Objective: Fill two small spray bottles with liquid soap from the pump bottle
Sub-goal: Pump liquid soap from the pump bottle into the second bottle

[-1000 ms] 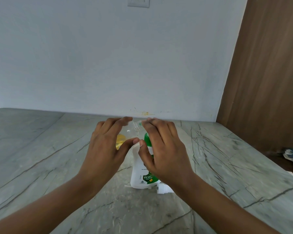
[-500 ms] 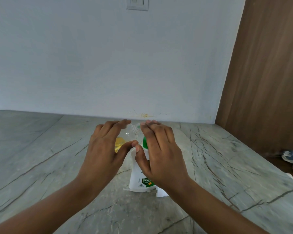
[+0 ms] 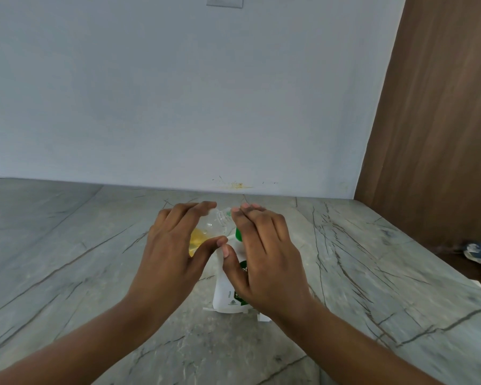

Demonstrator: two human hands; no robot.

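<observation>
While the left hand point(image 3: 172, 254) holds the small spray bottle point(image 3: 207, 229) between its fingers and thumb, the right hand point(image 3: 264, 259) lies over the top of the pump bottle point(image 3: 226, 287). The left fingers point(image 3: 186, 215) are close together and gently curved round the far side of the clear bottle, with the thumb tip under it. The bottle is tilted. Its open neck shows in the gap between the two sets of fingertips and points towards the right fingertips. Yellow soap point(image 3: 195, 241) sits in its lower part, between the left fingers and the left thumb.

The right fingers point(image 3: 257, 218) are pressed together and nearly straight, laid over the green pump head point(image 3: 238, 236); whether they bear down on it I cannot tell. Just below them the white nozzle point(image 3: 230, 238) pokes out towards the left thumb tip. The right thumb runs along the pump bottle's near side, its tip just beside the left thumb tip. The white pump bottle stands upright on the marble counter point(image 3: 67, 245), under the right palm. A small white piece point(image 3: 263, 317) lies at its base; I cannot tell what it is.

Beyond the fingertips the grey wall point(image 3: 178, 107) carries a yellowish stain point(image 3: 238, 185) and a switch plate point(image 3: 225, 1). A wooden panel point(image 3: 442, 107) stands well to the right of the right hand.
</observation>
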